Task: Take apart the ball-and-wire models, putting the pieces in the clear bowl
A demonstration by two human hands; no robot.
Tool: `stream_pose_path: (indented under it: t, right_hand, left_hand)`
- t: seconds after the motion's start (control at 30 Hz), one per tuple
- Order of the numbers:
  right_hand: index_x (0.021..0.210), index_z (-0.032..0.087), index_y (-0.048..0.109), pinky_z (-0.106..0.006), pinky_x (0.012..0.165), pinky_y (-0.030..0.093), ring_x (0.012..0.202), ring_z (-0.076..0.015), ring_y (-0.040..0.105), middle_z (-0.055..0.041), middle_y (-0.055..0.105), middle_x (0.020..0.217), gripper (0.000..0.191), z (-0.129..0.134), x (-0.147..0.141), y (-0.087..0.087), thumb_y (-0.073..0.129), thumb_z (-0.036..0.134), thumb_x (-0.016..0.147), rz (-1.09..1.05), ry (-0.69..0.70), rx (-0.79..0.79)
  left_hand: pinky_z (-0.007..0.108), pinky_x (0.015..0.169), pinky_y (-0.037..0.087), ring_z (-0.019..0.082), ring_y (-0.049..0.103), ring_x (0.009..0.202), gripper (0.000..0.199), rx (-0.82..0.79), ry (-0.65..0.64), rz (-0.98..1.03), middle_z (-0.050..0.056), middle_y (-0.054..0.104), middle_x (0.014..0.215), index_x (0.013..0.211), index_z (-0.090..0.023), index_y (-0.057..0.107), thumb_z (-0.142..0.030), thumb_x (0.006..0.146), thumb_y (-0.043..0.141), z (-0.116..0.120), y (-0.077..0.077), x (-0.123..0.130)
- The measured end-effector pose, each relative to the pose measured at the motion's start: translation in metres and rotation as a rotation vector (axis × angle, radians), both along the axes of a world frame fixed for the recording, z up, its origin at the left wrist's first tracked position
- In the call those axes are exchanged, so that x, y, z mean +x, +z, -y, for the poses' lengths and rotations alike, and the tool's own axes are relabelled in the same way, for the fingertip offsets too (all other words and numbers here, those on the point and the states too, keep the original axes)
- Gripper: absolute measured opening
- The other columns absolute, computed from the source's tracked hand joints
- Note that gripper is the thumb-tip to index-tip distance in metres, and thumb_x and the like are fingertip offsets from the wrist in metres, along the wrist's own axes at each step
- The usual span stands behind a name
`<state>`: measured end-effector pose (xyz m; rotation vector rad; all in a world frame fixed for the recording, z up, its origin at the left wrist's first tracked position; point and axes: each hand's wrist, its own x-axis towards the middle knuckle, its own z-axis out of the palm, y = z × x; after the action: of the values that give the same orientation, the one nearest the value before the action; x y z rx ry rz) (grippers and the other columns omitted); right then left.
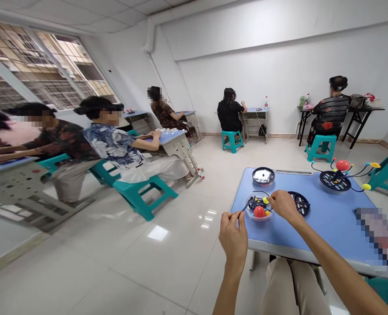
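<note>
My left hand [234, 232] is closed in a pinch on a thin black rod [246, 205], which points up and right over a clear bowl [259, 219]. In the bowl lie a red ball [259, 211], black parts and small coloured pieces. My right hand [283, 204] is pinched at the bowl's right side, its fingertips on a small yellow piece [265, 200]. Partly hidden behind this hand is a dark round base [301, 204] with printed markings. An assembled planet model [335, 180] stands farther right, with a red ball in the centre and coloured balls on curved arms.
A round dark-rimmed dish [263, 176] sits at the back left of my blue table [328, 227]. A blurred-out flat object [381, 236] lies at its right. Several people sit at other desks, on teal stools [144, 194], to the left and along the far wall.
</note>
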<state>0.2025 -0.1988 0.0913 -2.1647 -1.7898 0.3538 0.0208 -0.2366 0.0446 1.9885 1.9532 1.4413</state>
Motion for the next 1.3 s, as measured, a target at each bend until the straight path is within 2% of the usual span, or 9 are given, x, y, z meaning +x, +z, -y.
stream_pose_path:
  t: [0.13, 0.37, 0.5, 0.63, 0.7, 0.8, 0.9, 1.07, 1.3]
  right_hand:
    - [0.094, 0.014, 0.075, -0.028, 0.066, 0.043, 0.089, -0.0255, 0.07, -0.0189, 0.074, 0.095, 0.03, -0.013, -0.017, -0.008, 0.049, 0.027, 0.093, 0.233, 0.04, -0.09]
    - [0.094, 0.013, 0.075, -0.029, 0.069, 0.042, 0.089, -0.0258, 0.07, -0.02, 0.073, 0.097, 0.033, -0.006, -0.017, -0.004, 0.045, 0.027, 0.096, 0.263, 0.108, -0.037]
    - [0.088, 0.019, 0.073, -0.027, 0.063, 0.036, 0.078, -0.0199, 0.067, -0.0103, 0.074, 0.088, 0.031, 0.026, 0.015, 0.004, 0.045, 0.029, 0.096, 0.131, 0.038, 0.219]
    - [0.086, 0.023, 0.073, -0.026, 0.064, 0.035, 0.072, -0.0169, 0.062, -0.0041, 0.073, 0.082, 0.028, 0.053, 0.073, 0.003, 0.047, 0.031, 0.093, -0.033, -0.131, 0.452]
    - [0.083, 0.022, 0.073, -0.027, 0.063, 0.034, 0.067, -0.0165, 0.06, -0.0026, 0.072, 0.076, 0.025, 0.057, 0.1, -0.002, 0.05, 0.029, 0.089, -0.076, -0.199, 0.432]
    - [0.08, 0.022, 0.073, -0.026, 0.062, 0.034, 0.065, -0.0161, 0.059, -0.0006, 0.069, 0.069, 0.021, 0.049, 0.123, -0.014, 0.052, 0.024, 0.085, -0.129, -0.173, 0.281]
    - [0.09, 0.021, 0.073, -0.025, 0.065, 0.036, 0.073, -0.0159, 0.061, -0.0015, 0.071, 0.078, 0.02, 0.035, 0.124, -0.027, 0.055, 0.02, 0.083, -0.126, -0.085, 0.182]
    - [0.097, 0.021, 0.071, -0.023, 0.07, 0.037, 0.081, -0.0144, 0.06, -0.0033, 0.069, 0.093, 0.02, 0.019, 0.114, -0.036, 0.056, 0.018, 0.084, -0.087, 0.035, 0.177]
    - [0.074, 0.019, 0.066, -0.023, 0.066, 0.034, 0.075, -0.0129, 0.055, -0.0015, 0.065, 0.082, 0.019, 0.012, 0.117, -0.038, 0.051, 0.014, 0.084, -0.092, 0.13, 0.184]
  left_hand:
    - [0.027, 0.071, 0.047, 0.017, 0.063, 0.083, 0.023, -0.179, -0.039, -0.083, 0.006, 0.064, 0.089, 0.094, -0.018, 0.074, -0.025, 0.094, 0.052, -0.029, -0.001, 0.022]
    - [0.028, 0.069, 0.043, 0.021, 0.061, 0.095, 0.023, -0.397, -0.033, -0.291, 0.009, 0.064, 0.099, 0.098, -0.017, 0.072, -0.025, 0.095, 0.05, -0.044, 0.004, 0.049]
    - [0.029, 0.067, 0.042, 0.023, 0.061, 0.094, 0.029, -0.427, -0.046, -0.356, 0.011, 0.063, 0.1, 0.104, -0.015, 0.07, -0.034, 0.096, 0.051, -0.05, 0.005, 0.05]
    - [0.028, 0.063, 0.042, 0.021, 0.062, 0.085, 0.034, -0.328, -0.027, -0.308, 0.011, 0.063, 0.097, 0.116, -0.016, 0.066, -0.037, 0.097, 0.047, -0.046, 0.007, 0.05]
    - [0.028, 0.064, 0.043, 0.02, 0.062, 0.084, 0.031, -0.217, -0.059, -0.198, 0.01, 0.063, 0.097, 0.113, -0.015, 0.067, -0.032, 0.098, 0.046, -0.035, 0.006, 0.058]
    - [0.027, 0.072, 0.046, 0.016, 0.062, 0.08, 0.029, -0.093, -0.326, -0.035, 0.006, 0.065, 0.09, 0.098, -0.018, 0.07, -0.026, 0.099, 0.043, -0.014, -0.002, 0.088]
    - [0.028, 0.08, 0.048, 0.016, 0.062, 0.084, 0.026, -0.168, -0.524, -0.028, 0.005, 0.066, 0.092, 0.1, -0.018, 0.069, -0.021, 0.098, 0.043, -0.001, -0.011, 0.127]
    - [0.034, 0.089, 0.047, 0.023, 0.06, 0.105, 0.028, -0.37, -0.48, -0.171, 0.013, 0.064, 0.111, 0.114, -0.013, 0.065, -0.015, 0.094, 0.045, -0.012, -0.016, 0.17]
    - [0.031, 0.078, 0.045, 0.023, 0.062, 0.102, 0.024, -0.475, -0.389, -0.271, 0.012, 0.066, 0.108, 0.104, -0.016, 0.068, -0.019, 0.095, 0.046, -0.026, -0.015, 0.182]
